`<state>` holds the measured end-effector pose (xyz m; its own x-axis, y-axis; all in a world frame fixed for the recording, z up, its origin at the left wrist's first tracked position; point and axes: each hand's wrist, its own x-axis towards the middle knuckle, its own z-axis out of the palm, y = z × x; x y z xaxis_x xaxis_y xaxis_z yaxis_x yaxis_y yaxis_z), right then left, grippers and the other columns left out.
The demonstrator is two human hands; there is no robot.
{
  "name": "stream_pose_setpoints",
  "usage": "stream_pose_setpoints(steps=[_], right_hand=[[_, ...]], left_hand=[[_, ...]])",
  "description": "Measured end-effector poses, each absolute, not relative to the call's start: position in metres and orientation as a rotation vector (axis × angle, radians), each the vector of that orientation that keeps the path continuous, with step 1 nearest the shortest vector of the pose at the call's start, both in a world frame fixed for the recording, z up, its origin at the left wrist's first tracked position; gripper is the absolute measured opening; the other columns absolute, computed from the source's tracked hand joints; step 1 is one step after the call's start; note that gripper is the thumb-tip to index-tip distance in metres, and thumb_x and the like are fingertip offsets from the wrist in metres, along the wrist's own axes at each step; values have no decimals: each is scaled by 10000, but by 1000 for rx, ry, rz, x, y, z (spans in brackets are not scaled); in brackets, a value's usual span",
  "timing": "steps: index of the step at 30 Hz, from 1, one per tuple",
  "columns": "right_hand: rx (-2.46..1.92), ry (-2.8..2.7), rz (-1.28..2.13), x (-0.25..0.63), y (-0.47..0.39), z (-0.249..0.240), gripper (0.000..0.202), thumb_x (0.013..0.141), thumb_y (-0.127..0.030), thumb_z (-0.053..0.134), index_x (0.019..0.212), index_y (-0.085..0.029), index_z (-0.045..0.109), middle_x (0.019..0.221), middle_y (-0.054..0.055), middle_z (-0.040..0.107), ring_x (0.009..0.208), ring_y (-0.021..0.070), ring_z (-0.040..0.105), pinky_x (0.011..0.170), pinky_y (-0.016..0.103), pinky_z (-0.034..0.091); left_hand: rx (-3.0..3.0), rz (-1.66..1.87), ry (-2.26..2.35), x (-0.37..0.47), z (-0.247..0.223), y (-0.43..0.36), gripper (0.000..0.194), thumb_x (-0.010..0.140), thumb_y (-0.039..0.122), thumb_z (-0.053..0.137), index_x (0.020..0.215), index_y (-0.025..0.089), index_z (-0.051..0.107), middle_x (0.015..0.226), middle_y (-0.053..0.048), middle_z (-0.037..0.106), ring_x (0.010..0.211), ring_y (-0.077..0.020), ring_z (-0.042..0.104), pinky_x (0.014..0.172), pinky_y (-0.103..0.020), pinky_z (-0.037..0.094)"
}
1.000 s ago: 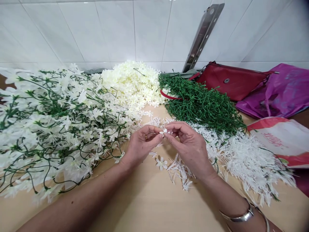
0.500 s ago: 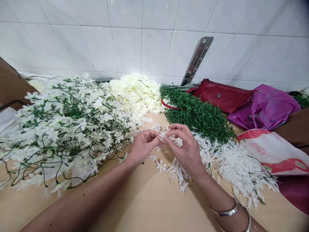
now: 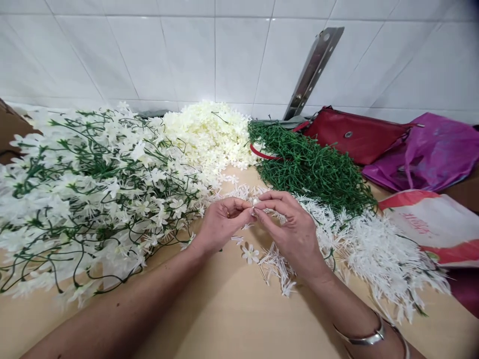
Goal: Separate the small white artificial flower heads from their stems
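across the bench (image 3: 224,324) i see the left hand (image 3: 220,225) and the right hand (image 3: 295,237) close together, both pinched on one small white flower piece (image 3: 255,202) held above the bench between them. their grip hides most of it, so i can't make out its exact shape. just below, a loose white flower (image 3: 250,254) lies on the bench, beside a scatter of thin white pieces (image 3: 276,267). to the left sprawls a big heap of white flowers (image 3: 144,207) with green stems; behind the hands rises a mound of creamy blossoms (image 3: 209,130). to the right are a tangle of green sprigs (image 3: 310,167), a spread of white strands (image 3: 381,254) and, further back, a red bag (image 3: 359,142) with a purple plastic bag (image 3: 434,147) beside it.
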<state>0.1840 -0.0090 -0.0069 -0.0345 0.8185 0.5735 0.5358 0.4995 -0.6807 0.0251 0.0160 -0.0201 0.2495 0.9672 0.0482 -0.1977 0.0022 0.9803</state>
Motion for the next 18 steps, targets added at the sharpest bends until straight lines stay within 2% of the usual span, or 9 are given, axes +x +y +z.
stream_pose_setpoints(steps=[18], right_hand=[[-1183, -1678, 483, 189, -7, -8, 75, 878, -180, 696, 877, -242, 739, 964, 34, 736, 924, 192, 700, 876, 362, 567]], left_hand=[[1186, 1087, 849, 25, -21, 16, 259, 698, 355, 872, 791, 150, 744, 728, -14, 754, 661, -110, 666, 673, -234, 541]])
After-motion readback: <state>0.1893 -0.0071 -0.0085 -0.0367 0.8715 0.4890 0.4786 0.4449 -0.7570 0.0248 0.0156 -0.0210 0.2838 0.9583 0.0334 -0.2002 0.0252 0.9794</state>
